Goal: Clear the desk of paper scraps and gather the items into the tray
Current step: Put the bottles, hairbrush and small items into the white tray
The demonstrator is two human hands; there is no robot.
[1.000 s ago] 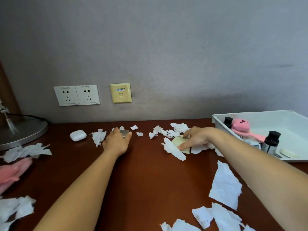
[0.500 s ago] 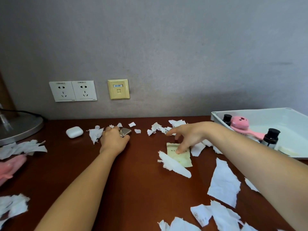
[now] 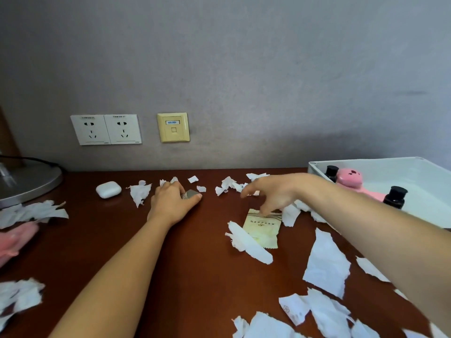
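On the dark red-brown wooden desk (image 3: 207,264), strewn with torn white paper scraps (image 3: 327,264), the white plastic tray (image 3: 415,172) holds two black-capped bottles (image 3: 394,195) and a pink brush (image 3: 351,180), while the right hand (image 3: 273,193) hovers spread-fingered above a pale yellow sachet (image 3: 263,228) and the left hand (image 3: 172,203) pinches a small silver foil packet (image 3: 191,193).

1. Two bare forearms reach forward from the bottom edge, one from 7 o'clock, one from 4 o'clock.
2. The left hand (image 3: 172,203) lies palm down at about 11 o'clock from centre, fingers curled closed, thumb pointing toward 3 o'clock.
3. The right hand (image 3: 273,192) sits at about 2 o'clock, wrist raised, fingers spread and loose, tips angled downward, gripping nothing.
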